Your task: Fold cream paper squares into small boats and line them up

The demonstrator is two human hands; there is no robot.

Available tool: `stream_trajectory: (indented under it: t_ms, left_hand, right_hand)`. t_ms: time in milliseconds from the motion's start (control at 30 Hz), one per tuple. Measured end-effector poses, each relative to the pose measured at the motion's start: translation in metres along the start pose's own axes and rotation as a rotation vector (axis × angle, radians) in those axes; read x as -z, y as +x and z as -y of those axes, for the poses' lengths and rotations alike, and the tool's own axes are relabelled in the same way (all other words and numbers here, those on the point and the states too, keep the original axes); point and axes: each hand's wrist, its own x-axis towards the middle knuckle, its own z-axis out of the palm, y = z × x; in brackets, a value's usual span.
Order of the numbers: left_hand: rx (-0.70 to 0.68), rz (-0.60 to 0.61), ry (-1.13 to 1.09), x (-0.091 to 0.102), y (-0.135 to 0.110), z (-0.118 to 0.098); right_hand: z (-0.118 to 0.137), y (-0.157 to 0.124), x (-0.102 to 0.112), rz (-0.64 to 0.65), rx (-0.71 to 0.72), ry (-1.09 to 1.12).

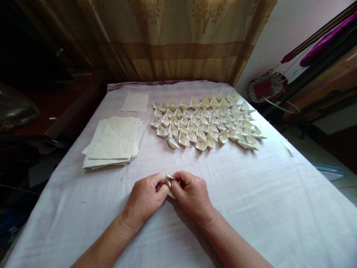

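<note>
Between my two hands is a small folded paper boat (169, 182), cream-coloured and largely covered by my fingers. My left hand (147, 191) pinches its left side, thumb and fingers closed. On its right side my right hand (192, 191) is also closed, with the thumb pressed against the paper. Beyond my hands, several finished-looking paper boats (192, 126) stand close together in rows. To the left lies a stack of creased paper sheets (114, 137), its edges uneven. A single creased sheet (135, 102) rests flat behind the stack.
A pale cloth (251, 208) covers the table. Behind it hangs a gold curtain (181, 48). A dark red surface (50, 108) is at the left. A round patterned bag (264, 89) hangs at the right wall. A small white scrap (288, 148) lies near the right edge.
</note>
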Motion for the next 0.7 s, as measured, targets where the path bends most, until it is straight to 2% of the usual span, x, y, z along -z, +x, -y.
stream_trajectory:
  t_ms: [533, 700]
  left_hand:
    - [0.046, 0.061, 0.042, 0.003, 0.006, -0.001]
    - [0.056, 0.046, -0.077, 0.004, 0.010, 0.008]
  right_hand:
    - [-0.001, 0.007, -0.001, 0.021, -0.033, -0.114]
    - [-0.004, 0.011, -0.001, 0.017, -0.029, -0.146]
